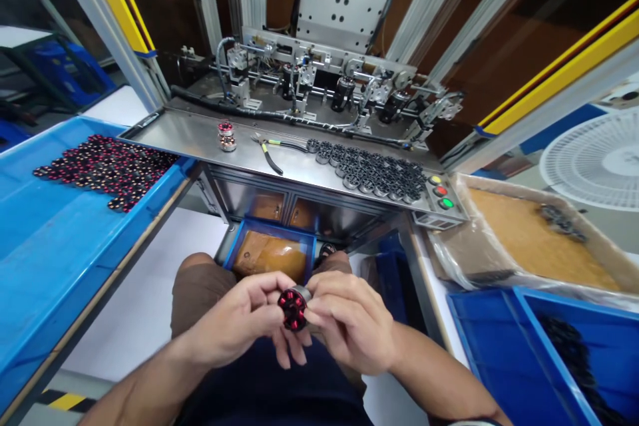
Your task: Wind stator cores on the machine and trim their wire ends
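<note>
Low in the middle of the head view, over my lap, both hands hold one small round motor stator [293, 308] with red wire coils and a grey metal ring. My left hand [244, 326] pinches its left side with thumb and fingers curled. My right hand [349, 326] grips the right side, fingers wrapped round the grey ring. On the steel shelf [200, 140] of the machine stand a short stack of wound stators [226, 136], pliers [267, 150] and a row of several black unwound cores [372, 173].
A blue tray [44, 233] at the left holds several red-wound stators [107, 170]. A small blue bin [272, 253] sits under the shelf. Three buttons [440, 191] are at the shelf's right end. At right are a lined cardboard box [539, 239], blue bins [544, 353] and a white fan [599, 160].
</note>
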Motion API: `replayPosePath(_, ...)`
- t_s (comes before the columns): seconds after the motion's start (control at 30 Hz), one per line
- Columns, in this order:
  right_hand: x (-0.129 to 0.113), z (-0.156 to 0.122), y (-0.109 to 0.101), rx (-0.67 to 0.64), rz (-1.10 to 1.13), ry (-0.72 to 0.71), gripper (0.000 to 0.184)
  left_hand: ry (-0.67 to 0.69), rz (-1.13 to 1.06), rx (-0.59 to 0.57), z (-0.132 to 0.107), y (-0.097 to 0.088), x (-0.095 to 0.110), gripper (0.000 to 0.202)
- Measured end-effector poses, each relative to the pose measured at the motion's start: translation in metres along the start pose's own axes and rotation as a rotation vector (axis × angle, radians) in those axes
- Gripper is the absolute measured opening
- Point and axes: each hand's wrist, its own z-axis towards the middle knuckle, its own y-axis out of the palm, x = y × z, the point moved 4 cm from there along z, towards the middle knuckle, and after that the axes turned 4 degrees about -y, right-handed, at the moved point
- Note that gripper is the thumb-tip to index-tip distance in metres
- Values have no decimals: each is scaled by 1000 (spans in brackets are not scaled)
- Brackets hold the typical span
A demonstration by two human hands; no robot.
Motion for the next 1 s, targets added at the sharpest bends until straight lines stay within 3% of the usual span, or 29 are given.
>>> replayPosePath(0.1,2,2,-5,-4,59,-27,13,90,30,93,-1,-1,1,23)
replayPosePath(0.23,14,5,-16,4,79,83,58,176,89,175,-7,-3,4,23)
replayPosePath(0.3,18,6,-16,-31,119,132,68,174,101,187,-8,-4,5,24)
replayPosePath(0.4,18,9,-11,-118,195,146,51,167,104,185,-8,-4,4,25)
replayPosePath(0.63,10,10,-6,-93,122,118,19,241,57,171,-8,-4,4,22)
replayPosePath(0.8,5,19,-8,-177,64,178,23,336,-8,149,-6,-1,9,28)
replayPosePath(0.93,2,28,-11,-192,85,228,22,460,-123,98,-5,-1,20,47)
replayPosePath(1.0,0,32,-10,-223,136,203,24,456,-208,90,-2,-4,23,54)
